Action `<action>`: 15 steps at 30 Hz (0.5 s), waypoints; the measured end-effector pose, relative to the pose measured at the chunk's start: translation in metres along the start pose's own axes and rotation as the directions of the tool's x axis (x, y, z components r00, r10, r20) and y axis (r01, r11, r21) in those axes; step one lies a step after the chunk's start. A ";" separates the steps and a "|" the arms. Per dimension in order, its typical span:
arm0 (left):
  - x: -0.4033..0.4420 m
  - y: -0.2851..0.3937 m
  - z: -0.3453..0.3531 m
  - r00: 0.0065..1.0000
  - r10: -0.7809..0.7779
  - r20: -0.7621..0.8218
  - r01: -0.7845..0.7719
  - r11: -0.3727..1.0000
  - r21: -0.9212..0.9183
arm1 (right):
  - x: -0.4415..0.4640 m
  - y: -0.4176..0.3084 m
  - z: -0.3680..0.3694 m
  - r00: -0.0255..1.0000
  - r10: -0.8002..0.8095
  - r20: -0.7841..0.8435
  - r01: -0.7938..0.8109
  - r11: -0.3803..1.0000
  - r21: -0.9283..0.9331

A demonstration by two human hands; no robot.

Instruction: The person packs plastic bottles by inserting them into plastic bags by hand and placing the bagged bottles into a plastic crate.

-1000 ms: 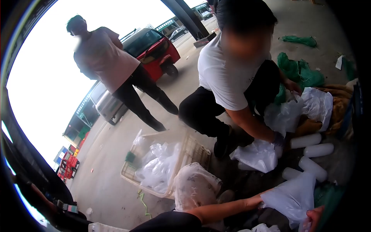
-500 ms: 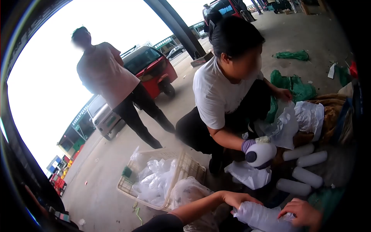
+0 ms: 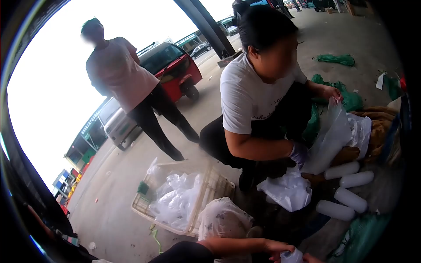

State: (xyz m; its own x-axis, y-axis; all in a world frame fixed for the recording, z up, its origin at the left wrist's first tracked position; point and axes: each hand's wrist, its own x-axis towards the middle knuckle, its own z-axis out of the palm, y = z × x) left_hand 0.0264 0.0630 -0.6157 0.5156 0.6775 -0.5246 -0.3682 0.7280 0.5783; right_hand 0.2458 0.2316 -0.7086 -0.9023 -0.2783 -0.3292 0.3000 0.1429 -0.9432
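Observation:
At the bottom edge, my left hand (image 3: 280, 249) is closed around the gathered part of a whitish plastic bag (image 3: 291, 257). Only a little of my right hand (image 3: 310, 258) shows, its fingers pressed in against the same bag from the right. Most of the bag and whatever is inside it are cut off below the frame. Beyond my hands, several smooth white cylinders with rounded ends (image 3: 335, 211) lie on the ground. A crumpled white plastic bag (image 3: 287, 190) rests just left of them.
A crouching co-worker (image 3: 258, 87) holds up a clear plastic bag (image 3: 329, 138), one hand in a purple glove. A cream crate (image 3: 193, 219) of plastic bags stands left, beside a patterned white bag (image 3: 223, 219). Green netting (image 3: 366, 239) lies right. Another person (image 3: 123, 79) stands behind.
My hands and the plastic bag have moved down, mostly out of view. The co-worker's gloved hand no longer holds the round white thing; a clear bag is now stretched between the co-worker's hands.

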 end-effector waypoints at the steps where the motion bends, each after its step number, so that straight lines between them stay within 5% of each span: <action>1: -0.001 0.003 0.001 1.000 0.000 -0.003 0.000 1.000 -0.002 | 0.003 0.003 0.000 1.000 -0.002 0.003 0.002 1.000 0.001; 3: 0.000 0.005 0.006 0.987 -0.072 -0.142 0.057 0.993 -0.107 | 0.001 0.010 0.002 0.988 0.147 0.042 -0.151 0.978 0.142; 4: -0.005 0.002 0.003 0.988 0.010 -0.157 -0.021 0.998 -0.067 | -0.005 0.015 -0.001 0.983 0.182 0.038 -0.186 0.972 0.145; 5: -0.018 0.027 0.020 0.960 -0.086 -0.265 0.078 0.996 -0.043 | -0.008 -0.002 -0.010 0.985 0.172 0.011 -0.172 0.978 0.118; 7: -0.015 0.038 0.026 0.958 0.134 -0.255 -0.164 0.982 -0.098 | -0.016 -0.048 -0.028 0.986 0.157 -0.064 -0.154 0.987 0.050; 8: -0.011 0.041 0.026 0.879 0.361 -0.312 -0.324 0.932 0.166 | -0.015 -0.073 -0.039 0.985 0.132 -0.112 -0.133 0.991 -0.006; 9: -0.013 0.046 0.039 0.656 0.657 -0.372 -0.464 0.739 0.489 | -0.011 -0.097 -0.048 0.982 0.085 -0.166 -0.098 0.993 -0.068; 10: -0.006 0.043 0.045 0.566 0.751 -0.341 -0.514 0.644 0.567 | -0.002 -0.118 -0.056 0.974 0.009 -0.225 -0.043 0.988 -0.147; 11: -0.009 0.059 0.066 0.597 0.747 -0.292 -0.731 0.656 0.186 | 0.007 -0.139 -0.063 0.957 -0.082 -0.279 0.013 0.971 -0.239; 13: -0.025 0.090 0.077 0.394 0.797 -0.458 -0.761 0.562 0.324 | 0.029 -0.184 -0.073 0.885 -0.310 -0.349 0.132 0.883 -0.451; 15: -0.061 0.106 0.065 0.367 0.806 -0.464 -0.782 0.537 0.315 | 0.052 -0.231 -0.079 0.760 -0.536 -0.366 0.215 0.740 -0.637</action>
State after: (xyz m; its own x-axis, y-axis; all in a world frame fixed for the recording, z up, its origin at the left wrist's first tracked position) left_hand 0.0061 0.0917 -0.4817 -0.4662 0.8845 -0.0162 -0.3577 -0.1717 0.9179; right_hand 0.1049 0.2593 -0.5043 -0.9604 0.0598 0.2722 -0.1693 0.6506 -0.7403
